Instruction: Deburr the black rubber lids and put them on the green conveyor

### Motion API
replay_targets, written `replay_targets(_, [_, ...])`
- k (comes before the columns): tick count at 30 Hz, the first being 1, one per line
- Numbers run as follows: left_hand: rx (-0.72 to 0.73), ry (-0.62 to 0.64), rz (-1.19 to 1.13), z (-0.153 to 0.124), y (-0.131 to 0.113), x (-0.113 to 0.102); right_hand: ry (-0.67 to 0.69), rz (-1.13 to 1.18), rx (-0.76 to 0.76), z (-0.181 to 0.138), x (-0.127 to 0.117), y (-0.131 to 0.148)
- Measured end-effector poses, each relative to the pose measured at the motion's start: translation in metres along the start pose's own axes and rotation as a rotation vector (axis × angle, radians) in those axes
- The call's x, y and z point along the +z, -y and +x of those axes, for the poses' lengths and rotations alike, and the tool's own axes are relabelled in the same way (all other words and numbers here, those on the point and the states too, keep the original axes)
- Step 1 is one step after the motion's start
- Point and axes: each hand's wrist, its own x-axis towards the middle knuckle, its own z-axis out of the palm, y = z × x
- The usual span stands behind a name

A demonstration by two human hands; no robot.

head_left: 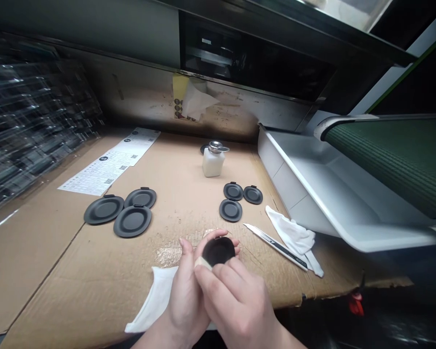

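A round black lid-like disc (220, 249) rests in my left hand (187, 291), whose fingers curl round its far side. My right hand (240, 295) is closed on a small pale pad (202, 262), which touches the near left rim of the disc. Under my left wrist lies a white cloth (154, 295). Beyond my hands, three similar black discs (230, 210) lie grouped at the right, and three larger-looking ones (132, 221) lie at the left. Each has a small tab on its edge.
A white bottle (213, 162) with a metal top stands farther back. Right of my hands lie a utility knife (276, 246) and a white glove-like cloth (292, 235), beside a big grey tray (298, 169). Printed sheets (111, 162) and stacked clear plastic trays (32, 116) are at left.
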Motion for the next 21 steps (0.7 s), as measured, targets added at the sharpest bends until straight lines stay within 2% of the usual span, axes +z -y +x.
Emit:
replay_targets(3, [0.005,-0.005,0.013,0.0,0.0,0.0,0.011,-0.027,-0.015,0.001,-0.001,-0.002])
replay_targets(8, [0.036,0.033,-0.039,0.002,0.002,-0.003,-0.109,-0.084,0.055,0.017,0.002,-0.01])
replay_targets(13, [-0.013,0.018,0.01,-0.001,0.001,0.0,-0.03,-0.017,0.021,-0.002,0.0,0.005])
replay_targets(17, [-0.003,-0.003,0.01,-0.001,-0.002,0.003,-0.017,0.025,-0.009,-0.014,-0.019,0.0])
replay_targets(19, [0.001,0.01,-0.008,0.001,-0.002,0.003,-0.079,0.071,0.069,-0.015,-0.032,-0.01])
replay_targets(21, [0.007,0.025,-0.015,0.002,-0.002,0.002,-0.148,0.061,0.209,-0.016,-0.044,-0.022])
